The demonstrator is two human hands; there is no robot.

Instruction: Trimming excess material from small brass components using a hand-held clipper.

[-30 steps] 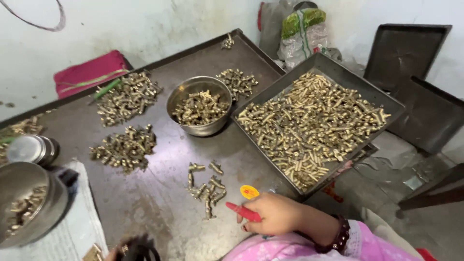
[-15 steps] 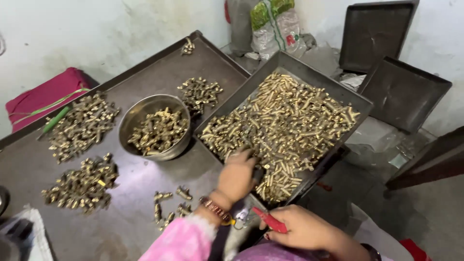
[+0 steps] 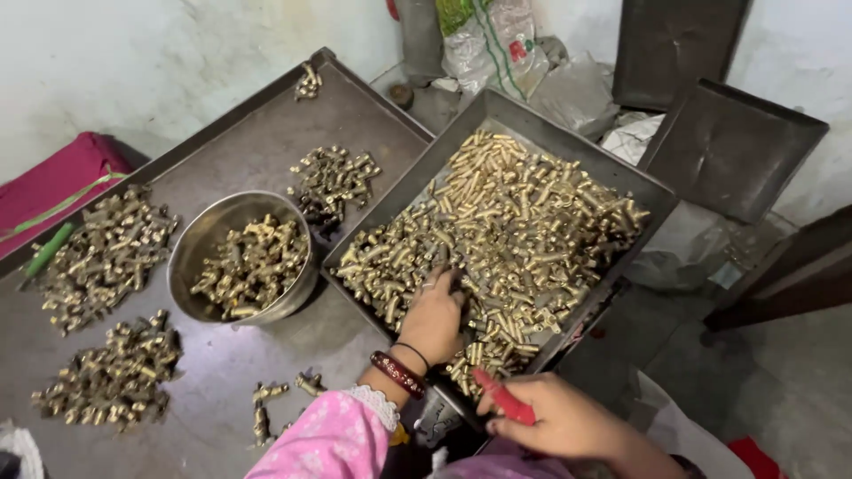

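One large worktable (image 3: 266,151); one tray (image 3: 652,191) heaped with brass fittings (image 3: 532,222); two empty trays behind. One steel bowl (image 3: 200,239). Four loose piles. Left hand (image 3: 435,315) fingers spread, digging among tray fittings. Right hand (image 3: 559,417) closed around one red tool (image 3: 504,399).

A big dark metal table (image 3: 257,151) with a raised rim holds everything. A round metal bowl (image 3: 200,244) sits in the middle, full of small brass pieces. A big dark tray (image 3: 635,182) of brass pieces sits on the right side, hanging over the table's edge. 5 loose heaps lie right on the table: 1 heap (image 3: 106,253) at the left, 1 heap (image 3: 115,372) near left, 1 heap (image 3: 333,177) behind the bowl, a tiny heap (image 3: 308,82) at the far corner, and a few pieces (image 3: 280,399) at the near edge.
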